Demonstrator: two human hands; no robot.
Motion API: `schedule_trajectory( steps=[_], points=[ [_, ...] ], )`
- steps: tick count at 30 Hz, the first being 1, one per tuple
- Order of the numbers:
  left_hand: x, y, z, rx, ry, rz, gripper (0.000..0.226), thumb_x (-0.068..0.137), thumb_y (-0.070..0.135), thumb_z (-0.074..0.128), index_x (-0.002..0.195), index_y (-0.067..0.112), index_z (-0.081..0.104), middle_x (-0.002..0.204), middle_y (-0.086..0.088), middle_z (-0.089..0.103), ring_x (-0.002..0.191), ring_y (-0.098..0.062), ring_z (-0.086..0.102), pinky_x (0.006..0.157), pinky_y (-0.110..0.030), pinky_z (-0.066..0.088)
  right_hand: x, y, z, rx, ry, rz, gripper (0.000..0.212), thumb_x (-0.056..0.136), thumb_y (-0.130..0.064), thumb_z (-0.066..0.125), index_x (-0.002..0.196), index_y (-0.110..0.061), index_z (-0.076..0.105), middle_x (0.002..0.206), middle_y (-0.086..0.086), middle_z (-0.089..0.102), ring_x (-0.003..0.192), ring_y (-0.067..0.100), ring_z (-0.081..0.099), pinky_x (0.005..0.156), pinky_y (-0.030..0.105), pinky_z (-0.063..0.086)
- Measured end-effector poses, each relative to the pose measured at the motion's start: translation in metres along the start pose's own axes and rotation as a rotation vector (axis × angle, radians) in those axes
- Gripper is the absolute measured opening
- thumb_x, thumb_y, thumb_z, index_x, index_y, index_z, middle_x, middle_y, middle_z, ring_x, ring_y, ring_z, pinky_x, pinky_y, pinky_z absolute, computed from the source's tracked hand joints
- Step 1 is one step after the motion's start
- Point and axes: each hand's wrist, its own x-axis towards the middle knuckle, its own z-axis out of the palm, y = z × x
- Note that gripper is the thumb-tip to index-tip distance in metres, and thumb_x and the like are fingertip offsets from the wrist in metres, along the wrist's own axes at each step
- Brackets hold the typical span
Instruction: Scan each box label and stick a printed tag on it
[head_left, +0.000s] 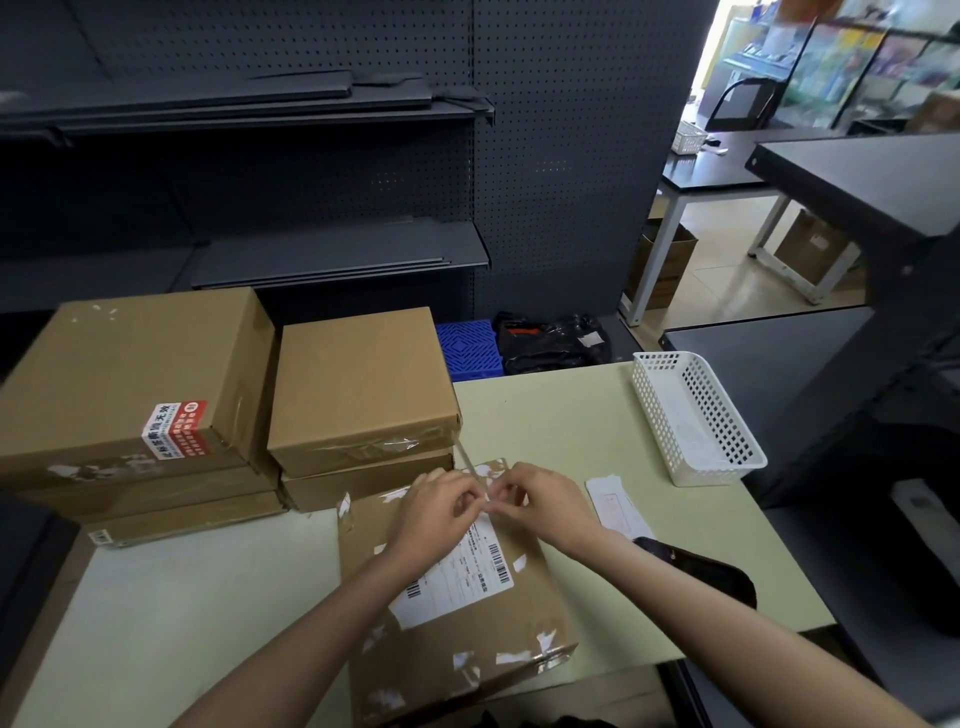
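The pale green bench (561, 415) lies bare between the flat brown cardboard box (457, 613) at the near middle and the white perforated plastic basket (696, 415) at the far right. Two stacks of brown cardboard boxes (234, 405) wall off the far left. Bare bench lies near left, in front of them. On the right, a white paper slip (615, 506) and a dark handheld device (711, 571) lie beside the box.

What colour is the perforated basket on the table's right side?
White, seen clearly in the head view: the basket has a grid of small holes.
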Motion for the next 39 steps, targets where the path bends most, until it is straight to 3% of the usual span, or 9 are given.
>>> schedule_trajectory(
  steps=[3,6,9,12,18,25,30,39],
  points=[
    [0.000,0.001,0.003,0.048,0.033,0.091,0.011,0.092,0.030,0.057,0.091,0.023,0.066,0.092,0.013,0.062,0.091,-0.007,0.048,0.082,-0.019,0.028,-0.001,0.000,0.002,-0.037,0.007,-0.042,0.023,0.083,-0.046,0.068,0.093,-0.025,0.069,0.090,-0.009,0.066,0.082,0.007,0.059,0.067,0.019,0.040],
    [0.000,-0.001,0.004,0.134,0.031,0.171,0.012,0.091,0.030,0.058,0.090,0.021,0.066,0.092,0.008,0.065,0.093,-0.013,0.054,0.085,-0.020,0.029,-0.004,0.004,0.002,-0.078,0.011,-0.084,0.023,0.087,-0.043,0.064,0.097,-0.023,0.071,0.092,-0.007,0.067,0.084,0.010,0.059,0.062,0.011,0.032],
    [-0.002,-0.004,0.007,0.181,0.026,0.205,0.014,0.088,0.034,0.059,0.081,0.024,0.066,0.082,0.010,0.064,0.084,-0.013,0.058,0.078,-0.022,0.033,-0.005,0.006,0.002,-0.087,0.011,-0.103,0.023,0.091,-0.043,0.059,0.098,-0.025,0.072,0.093,-0.007,0.068,0.085,0.013,0.060,0.067,0.020,0.036],
    [-0.004,-0.001,0.005,0.187,0.053,0.212,0.023,0.086,0.041,0.048,0.073,0.027,0.062,0.074,0.016,0.060,0.076,-0.009,0.058,0.073,-0.020,0.036,-0.006,0.008,0.003,-0.083,-0.001,-0.107,0.022,0.092,-0.042,0.057,0.098,-0.027,0.072,0.093,-0.007,0.068,0.083,0.014,0.060,0.073,0.026,0.042],
    [-0.001,0.001,0.006,0.077,0.027,0.125,0.013,0.090,0.032,0.059,0.083,0.023,0.066,0.085,0.014,0.062,0.087,-0.009,0.052,0.077,-0.022,0.031,-0.007,0.007,-0.002,-0.039,-0.016,-0.078,0.018,0.091,-0.035,0.059,0.099,-0.028,0.072,0.091,-0.009,0.067,0.080,0.008,0.057,0.069,0.021,0.040],
    [-0.001,0.005,0.007,-0.003,0.030,0.010,0.010,0.087,0.027,0.062,0.081,0.024,0.069,0.073,0.020,0.050,0.080,-0.003,0.041,0.072,-0.020,0.027,-0.007,0.004,0.000,-0.014,-0.043,-0.062,0.019,0.090,-0.036,0.060,0.101,-0.027,0.073,0.093,-0.008,0.067,0.082,0.009,0.058,0.071,0.026,0.044],
    [-0.003,0.007,0.006,-0.043,0.005,-0.021,0.012,0.087,0.026,0.062,0.084,0.023,0.073,0.081,0.011,0.064,0.087,-0.008,0.051,0.076,-0.021,0.028,-0.006,0.003,0.000,-0.038,-0.060,-0.069,0.020,0.089,-0.033,0.058,0.100,-0.027,0.074,0.094,-0.007,0.068,0.085,0.011,0.058,0.071,0.026,0.043],
    [-0.003,0.014,0.006,-0.057,0.063,-0.093,0.011,0.079,0.019,0.064,0.070,0.015,0.067,0.063,0.015,0.050,0.073,-0.005,0.044,0.072,-0.018,0.029,-0.004,-0.006,0.008,-0.045,0.035,-0.027,0.019,0.082,-0.024,0.060,0.092,-0.029,0.075,0.089,-0.006,0.068,0.086,0.012,0.058,0.071,0.024,0.042]
  ],
)
